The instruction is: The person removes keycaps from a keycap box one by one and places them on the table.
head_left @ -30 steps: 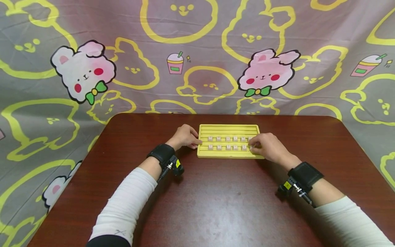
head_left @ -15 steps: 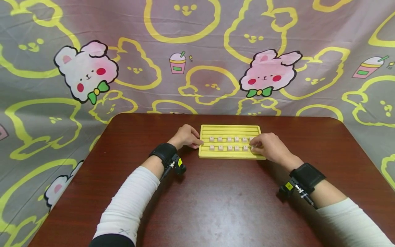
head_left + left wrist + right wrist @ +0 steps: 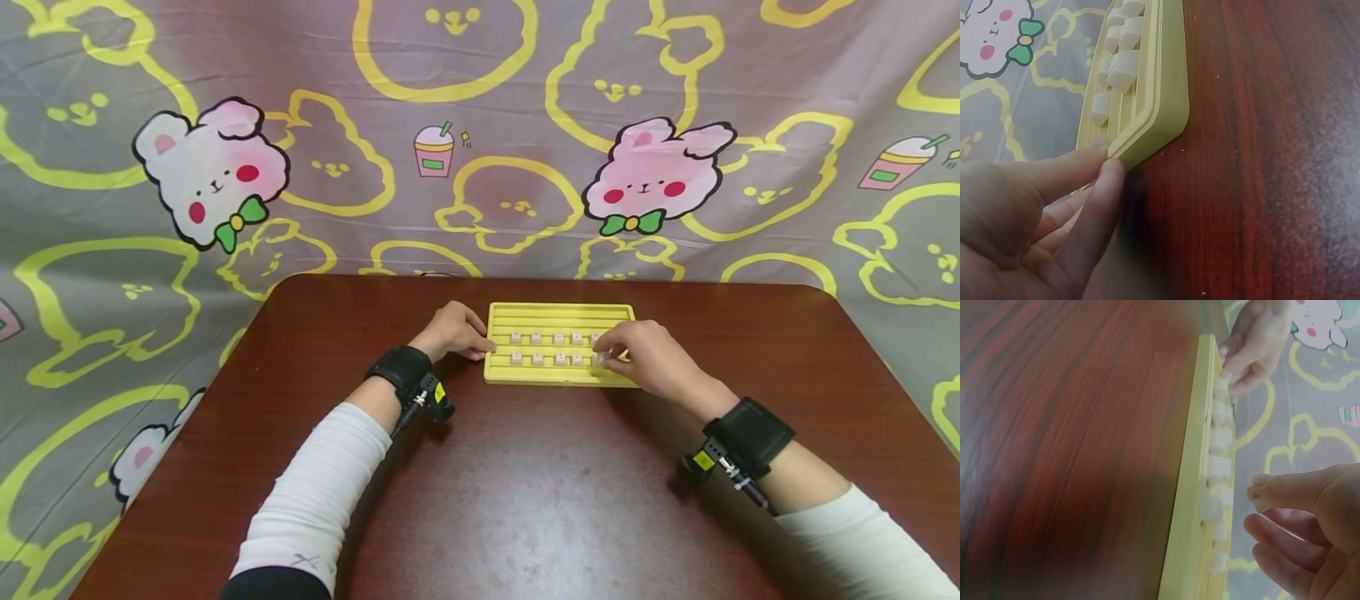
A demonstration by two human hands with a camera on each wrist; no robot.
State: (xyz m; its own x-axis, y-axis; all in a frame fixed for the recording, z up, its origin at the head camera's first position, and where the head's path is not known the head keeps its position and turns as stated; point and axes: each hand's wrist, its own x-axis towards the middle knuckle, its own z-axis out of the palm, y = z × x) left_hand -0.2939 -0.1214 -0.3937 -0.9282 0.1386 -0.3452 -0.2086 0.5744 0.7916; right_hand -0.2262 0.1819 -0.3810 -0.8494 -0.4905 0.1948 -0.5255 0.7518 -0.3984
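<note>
Right hand [image 3: 654,354] — now further left; pale keycap [image 3: 1261,504] pinched.

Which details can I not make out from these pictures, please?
Head view: the marks on the blocks are too small to read.
Head view: the right hand hides part of the tray at its right end.
Left wrist: the top edge cuts off the tray's far end.
Right wrist: fingers and blur obscure the held block.

I get glare on the table [image 3: 555,500], soft shadows; wrist views dimmer, right one's blocks [image 3: 1219,469] blurred.
</note>
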